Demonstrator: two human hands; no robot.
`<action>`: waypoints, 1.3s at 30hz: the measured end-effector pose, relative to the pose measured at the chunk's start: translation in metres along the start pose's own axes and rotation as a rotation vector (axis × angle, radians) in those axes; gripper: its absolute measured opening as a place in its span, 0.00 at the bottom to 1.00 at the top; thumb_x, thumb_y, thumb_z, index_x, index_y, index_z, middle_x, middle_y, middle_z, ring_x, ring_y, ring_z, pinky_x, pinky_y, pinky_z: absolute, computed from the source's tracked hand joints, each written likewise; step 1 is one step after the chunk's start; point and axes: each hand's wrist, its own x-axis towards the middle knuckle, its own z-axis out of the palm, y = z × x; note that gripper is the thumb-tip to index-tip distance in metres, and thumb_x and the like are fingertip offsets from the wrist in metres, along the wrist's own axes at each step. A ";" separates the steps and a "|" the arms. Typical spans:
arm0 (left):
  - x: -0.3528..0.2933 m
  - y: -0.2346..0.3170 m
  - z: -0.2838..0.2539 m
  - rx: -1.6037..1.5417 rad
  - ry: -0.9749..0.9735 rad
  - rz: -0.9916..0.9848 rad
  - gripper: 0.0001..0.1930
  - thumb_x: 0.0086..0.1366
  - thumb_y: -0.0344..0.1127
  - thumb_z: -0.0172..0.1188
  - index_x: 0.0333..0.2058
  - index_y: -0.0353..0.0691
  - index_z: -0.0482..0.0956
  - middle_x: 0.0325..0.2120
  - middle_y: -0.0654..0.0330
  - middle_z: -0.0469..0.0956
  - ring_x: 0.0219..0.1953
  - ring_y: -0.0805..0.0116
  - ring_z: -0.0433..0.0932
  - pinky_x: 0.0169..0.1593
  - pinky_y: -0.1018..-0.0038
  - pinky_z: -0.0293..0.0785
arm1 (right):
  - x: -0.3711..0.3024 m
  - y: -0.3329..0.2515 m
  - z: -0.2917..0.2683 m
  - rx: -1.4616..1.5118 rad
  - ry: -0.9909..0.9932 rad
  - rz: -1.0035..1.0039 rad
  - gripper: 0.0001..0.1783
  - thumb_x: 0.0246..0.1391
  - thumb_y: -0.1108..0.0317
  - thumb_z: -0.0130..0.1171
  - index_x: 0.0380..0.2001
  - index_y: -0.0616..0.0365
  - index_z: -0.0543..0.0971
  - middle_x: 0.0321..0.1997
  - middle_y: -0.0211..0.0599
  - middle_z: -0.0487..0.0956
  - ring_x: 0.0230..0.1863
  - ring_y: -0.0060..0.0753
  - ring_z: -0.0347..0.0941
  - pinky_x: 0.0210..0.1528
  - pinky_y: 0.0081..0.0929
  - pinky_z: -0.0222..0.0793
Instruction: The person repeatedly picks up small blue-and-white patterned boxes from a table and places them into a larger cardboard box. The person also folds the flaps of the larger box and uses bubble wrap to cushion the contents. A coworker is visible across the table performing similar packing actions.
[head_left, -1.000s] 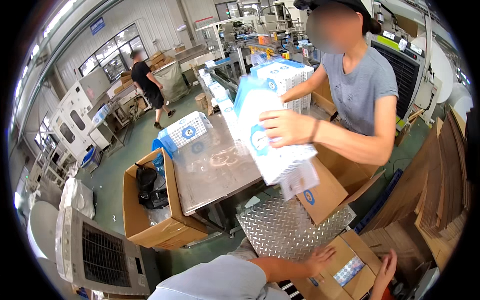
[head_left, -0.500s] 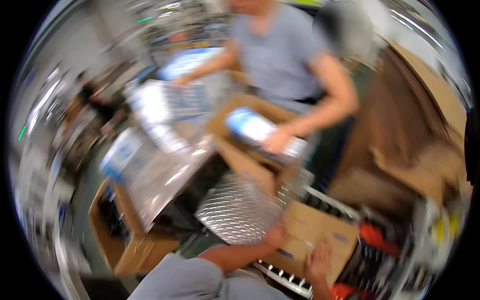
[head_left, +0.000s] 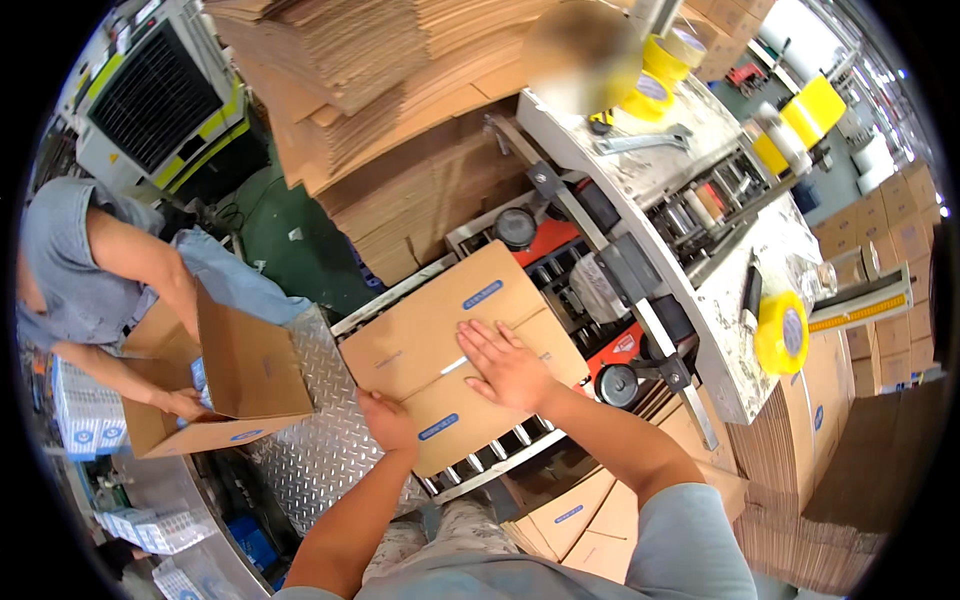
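A closed cardboard box (head_left: 425,340) with blue marks lies on a roller conveyor (head_left: 497,449) at the mouth of a taping machine. My right hand (head_left: 508,368) rests on its top, palm down and fingers stretched, across the flap seam beside a short whitish strip. At the box's near left edge my left hand (head_left: 387,422) is curled against the side, its fingers partly hidden. A diamond-plate metal sheet (head_left: 325,455) adjoins the conveyor on the left.
At left a co-worker (head_left: 130,250) reaches into an open carton (head_left: 255,360). Stacked flat cardboard (head_left: 340,80) stands behind. On the machine lie yellow tape rolls (head_left: 782,333), a wrench (head_left: 643,141) and a black-handled cutter (head_left: 750,292). Folded cartons (head_left: 815,420) stand at right.
My view has swung to the right, toward the taping machine. Both hands are still at the box; the right now lies flat over its middle seam. The co-worker now appears at far left.
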 end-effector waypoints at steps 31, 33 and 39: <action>-0.031 0.131 0.150 -0.373 -0.151 0.058 0.16 0.69 0.30 0.39 0.49 0.22 0.64 0.46 0.35 0.70 0.48 0.43 0.74 0.49 0.61 0.70 | -0.292 -0.112 0.118 0.101 0.283 1.500 0.56 0.42 0.49 0.64 0.68 0.61 0.49 0.73 0.55 0.44 0.74 0.55 0.36 0.70 0.60 0.33; -0.024 0.127 0.175 -0.421 -0.175 -0.022 0.18 0.71 0.32 0.40 0.51 0.22 0.62 0.48 0.37 0.70 0.50 0.46 0.73 0.51 0.63 0.70 | -0.326 -0.092 0.129 -0.072 0.252 1.652 0.57 0.42 0.46 0.64 0.68 0.61 0.47 0.73 0.56 0.43 0.74 0.56 0.36 0.69 0.59 0.36; -0.058 0.005 0.133 -0.286 -0.811 0.254 0.19 0.70 0.37 0.48 0.53 0.28 0.65 0.48 0.47 0.72 0.49 0.60 0.72 0.53 0.73 0.67 | -0.338 -0.114 0.160 0.138 0.116 1.764 0.60 0.39 0.39 0.64 0.68 0.61 0.50 0.73 0.51 0.45 0.74 0.54 0.37 0.68 0.61 0.38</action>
